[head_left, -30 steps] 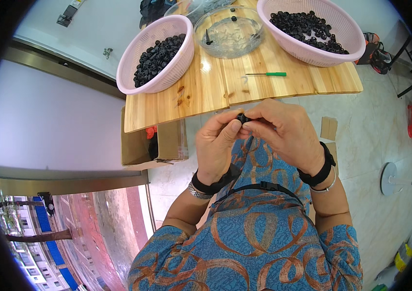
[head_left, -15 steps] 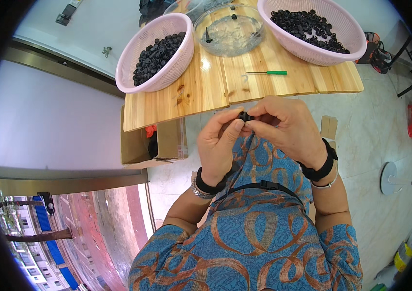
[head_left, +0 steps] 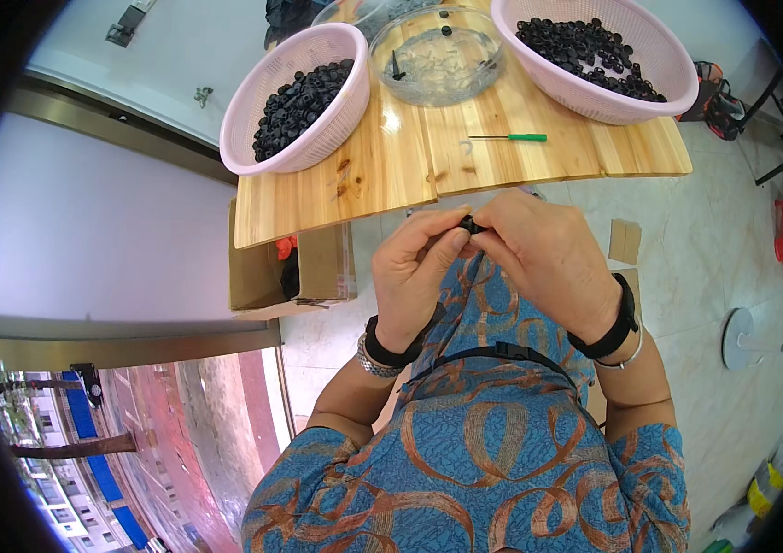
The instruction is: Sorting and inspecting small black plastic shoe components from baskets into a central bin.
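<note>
Both hands meet just below the near edge of the tabletop [head_left: 382,184], pinching one small black part [head_left: 471,224] between them. Her left hand [head_left: 419,267] closes thumb and forefinger on the part's left side, while the right hand [head_left: 539,249] curls over it from the right, fingers bunched tight, so only a sliver of the piece shows. It sits in the air above the lap, clear of the wood. Judged by its size and dull finish, the part is light, stiff plastic or rubber, easily dropped and best gripped by its rim with fingertips rather than the palm; whether it is one piece or two being joined cannot be told.

Dark bands circle both wrists, and a blue patterned garment [head_left: 474,461] fills the foreground. Under the tabletop's left end stands an open cardboard box [head_left: 318,267].

Farther out on the wood lies a slim green-handled tool [head_left: 511,137], well apart from the hands. Beyond it sits a clear round dish [head_left: 438,55] holding a few small dark bits. A pink basket [head_left: 299,97] heaped with similar black parts stands at the left, and a second pink basket [head_left: 594,51] with more of them at the right.
</note>
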{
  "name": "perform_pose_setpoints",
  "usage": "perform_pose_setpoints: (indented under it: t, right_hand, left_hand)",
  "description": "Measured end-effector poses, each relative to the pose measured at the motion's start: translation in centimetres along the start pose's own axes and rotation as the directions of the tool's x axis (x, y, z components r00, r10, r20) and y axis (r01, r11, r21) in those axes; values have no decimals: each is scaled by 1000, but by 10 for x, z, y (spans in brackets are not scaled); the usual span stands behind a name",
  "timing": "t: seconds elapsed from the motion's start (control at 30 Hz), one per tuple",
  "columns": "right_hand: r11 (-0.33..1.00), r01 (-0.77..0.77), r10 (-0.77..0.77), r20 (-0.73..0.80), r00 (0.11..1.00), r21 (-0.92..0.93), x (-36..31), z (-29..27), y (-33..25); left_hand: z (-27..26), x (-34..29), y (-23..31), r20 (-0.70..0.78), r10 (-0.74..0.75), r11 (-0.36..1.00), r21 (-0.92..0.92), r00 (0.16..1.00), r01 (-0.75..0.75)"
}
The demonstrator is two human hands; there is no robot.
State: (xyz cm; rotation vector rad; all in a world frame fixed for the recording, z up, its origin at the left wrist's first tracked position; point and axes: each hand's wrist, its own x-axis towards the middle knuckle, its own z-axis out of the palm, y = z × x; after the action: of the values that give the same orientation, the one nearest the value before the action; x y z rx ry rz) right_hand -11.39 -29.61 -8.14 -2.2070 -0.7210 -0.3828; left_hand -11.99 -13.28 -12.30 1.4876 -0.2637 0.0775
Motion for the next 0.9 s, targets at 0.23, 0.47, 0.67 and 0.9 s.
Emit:
perform_pose_setpoints:
  t: [0.23,0.47,0.67,0.9]
  right_hand:
    - [997,-53,48,82,996,57,2,-2,3]
    - [826,-276,202,198,959,492,2,-2,11]
    - [933,-22,-37,157,987,358,4,-7,25]
    - [947,259,-281,99,955,189,10,-8,32]
  left_hand:
    - [-9,3,12,103,54,984,166,993,-71]
    - [-13,-1,4,112,-103,991,-77,988,112]
    - [-12,-2,2,182,-220,944,-210,958,256]
    - [-10,1,3,275,-303,857,-341,912,387]
